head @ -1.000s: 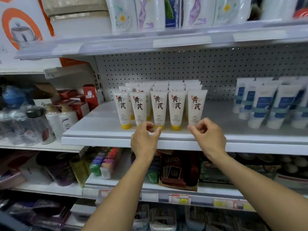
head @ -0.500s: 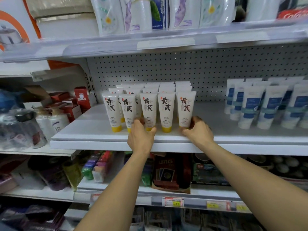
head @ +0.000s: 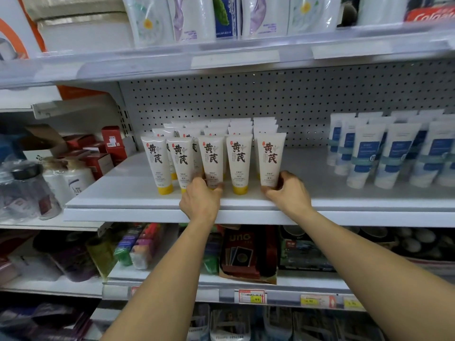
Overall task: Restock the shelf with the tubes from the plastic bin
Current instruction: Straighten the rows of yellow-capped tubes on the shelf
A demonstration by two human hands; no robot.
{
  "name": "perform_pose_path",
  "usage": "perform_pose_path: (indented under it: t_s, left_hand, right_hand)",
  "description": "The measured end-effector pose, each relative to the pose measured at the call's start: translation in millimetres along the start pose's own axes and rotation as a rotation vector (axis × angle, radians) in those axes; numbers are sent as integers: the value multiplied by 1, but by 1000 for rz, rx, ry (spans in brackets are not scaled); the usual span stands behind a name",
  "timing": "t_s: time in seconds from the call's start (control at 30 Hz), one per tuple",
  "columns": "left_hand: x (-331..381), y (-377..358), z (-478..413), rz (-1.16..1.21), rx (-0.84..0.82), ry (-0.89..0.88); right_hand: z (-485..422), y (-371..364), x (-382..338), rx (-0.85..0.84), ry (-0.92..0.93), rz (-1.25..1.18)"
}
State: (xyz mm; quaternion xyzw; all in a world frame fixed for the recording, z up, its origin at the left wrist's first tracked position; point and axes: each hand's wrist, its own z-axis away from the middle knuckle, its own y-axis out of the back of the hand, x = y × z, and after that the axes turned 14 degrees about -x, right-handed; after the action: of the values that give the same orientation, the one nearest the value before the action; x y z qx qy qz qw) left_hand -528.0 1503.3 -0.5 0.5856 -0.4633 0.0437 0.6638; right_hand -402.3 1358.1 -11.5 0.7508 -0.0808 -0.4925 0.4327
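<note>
Several white tubes with yellow caps and black characters stand cap-down in rows on the white shelf [head: 118, 193]. My left hand [head: 200, 201] grips the base of the middle front tube [head: 212, 158], covering its cap. My right hand [head: 288, 193] grips the base of the rightmost front tube [head: 270, 156] with thumb and fingers around its cap. Two more front tubes [head: 155, 161] stand to the left and one [head: 239, 161] stands between my hands. The plastic bin is out of view.
White-and-blue tubes [head: 391, 153] stand at the shelf's right end. Red boxes [head: 112, 143] and wrapped jars [head: 66, 178] fill the bay on the left. Refill pouches [head: 192, 18] sit on the shelf above. Card packs [head: 242, 252] lie on the shelf below.
Both hands moved forward from the shelf's front edge and closed around the bases of two front-row tubes. The rightmost tube now stands a little further right of its neighbour.
</note>
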Motion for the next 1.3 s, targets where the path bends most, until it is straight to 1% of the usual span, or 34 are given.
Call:
perform_pose_path:
  t_s: [0.13, 0.23, 0.3, 0.4, 0.47, 0.6, 0.73, 0.97, 1.3]
  left_hand:
    - [0, 1, 4, 49, 9, -19]
    - [-4, -3, 15, 109, 86, -90]
    - [-5, -9, 24, 52, 73, -139]
    - [6, -13, 32, -144, 3, -170]
    - [18, -15, 30, -182, -39, -155]
    - [30, -20, 22, -154, -133, -88]
    - [35, -21, 15, -149, -167, -54]
    - [42, -23, 11, -187, -183, -28]
    - [37, -26, 11, -201, -164, -49]
  right_hand:
    - [0, 1, 2, -17, 16, -9]
    - [1, 1, 4, -33, 28, -17]
    - [1, 1, 5, -33, 34, -21]
    - [2, 1, 7, -29, 50, -25]
    - [2, 2, 7, -33, 59, -41]
    - [2, 2, 10, -40, 62, -52]
    - [1, 2, 10, -41, 37, -79]
    - [1, 3, 9, -44, 14, -98]
    - [2, 6, 6, -65, -5, -107]
